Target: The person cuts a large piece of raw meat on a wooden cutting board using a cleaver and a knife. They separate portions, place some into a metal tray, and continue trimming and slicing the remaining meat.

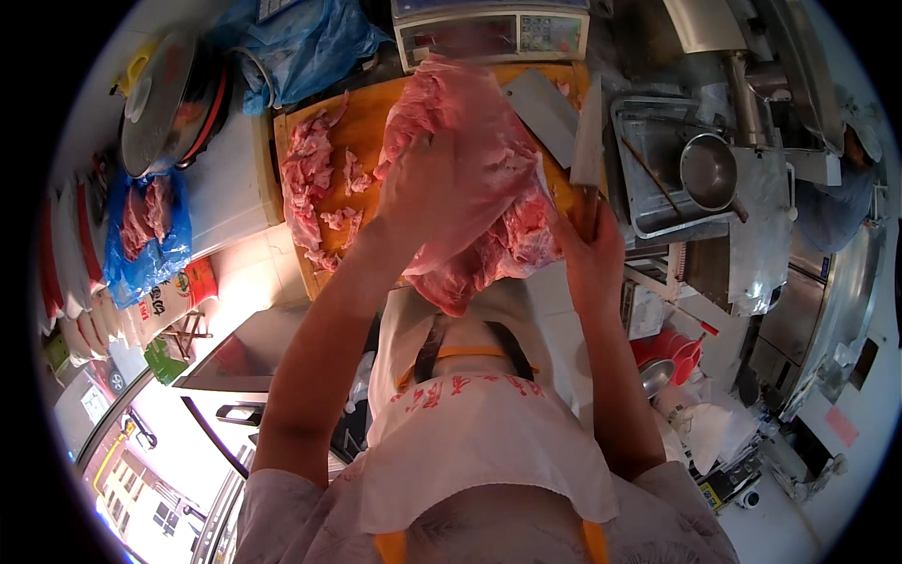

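White apron [489,442], worn. Wooden board [368,117], bearing a slab of meat [484,179] at centre, trimmings [305,174] to its left. Left hand [420,183] on the slab, blurred, grasp uncertain; right hand [594,246] clenched round a knife [588,136]. Scale [489,36] beyond; metal tray [648,214] rightward.

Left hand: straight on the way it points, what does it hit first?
The large piece of raw meat, which the left hand appears to touch. Beyond it in the picture is the white scale; motion blur and unclear depth leave the exact line uncertain.
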`<state>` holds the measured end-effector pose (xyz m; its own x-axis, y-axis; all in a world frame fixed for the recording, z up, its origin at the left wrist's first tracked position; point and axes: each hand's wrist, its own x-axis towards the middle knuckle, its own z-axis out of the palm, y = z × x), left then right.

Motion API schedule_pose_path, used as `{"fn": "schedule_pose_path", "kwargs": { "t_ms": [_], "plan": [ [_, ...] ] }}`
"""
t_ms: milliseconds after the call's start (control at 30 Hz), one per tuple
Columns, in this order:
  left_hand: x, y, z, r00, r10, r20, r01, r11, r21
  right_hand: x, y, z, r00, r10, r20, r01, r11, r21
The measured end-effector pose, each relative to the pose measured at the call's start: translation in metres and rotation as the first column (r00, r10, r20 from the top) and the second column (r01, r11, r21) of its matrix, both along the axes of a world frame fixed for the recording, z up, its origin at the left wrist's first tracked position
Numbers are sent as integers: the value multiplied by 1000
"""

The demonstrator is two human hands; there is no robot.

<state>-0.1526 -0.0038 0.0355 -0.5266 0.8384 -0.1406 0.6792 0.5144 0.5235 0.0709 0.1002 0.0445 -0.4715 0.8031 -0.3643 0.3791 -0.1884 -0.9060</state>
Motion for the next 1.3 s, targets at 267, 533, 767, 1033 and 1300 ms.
{"fn": "schedule_pose_path", "kwargs": {
  "t_ms": [267,533,767,1033,1300],
  "plan": [
    [5,34,-11,975,221,-40,-224,945,-237,-66,34,-34,985,111,135,-148,938,313],
    [2,21,-24,944,297,146,-295,955,-36,-56,29,-32,954,219,205,-289,853,435],
    [10,14,-15,898,336,286,-369,927,71,-38,20,-21,957,236,171,-289,851,439],
    [13,2,-4,837,313,449,-373,927,49,-44,13,2,989,136,64,-140,988,58],
    [0,-29,17,872,-22,488,58,997,-59,-40,19,3,968,216,129,-196,968,-155]
  ]
}}
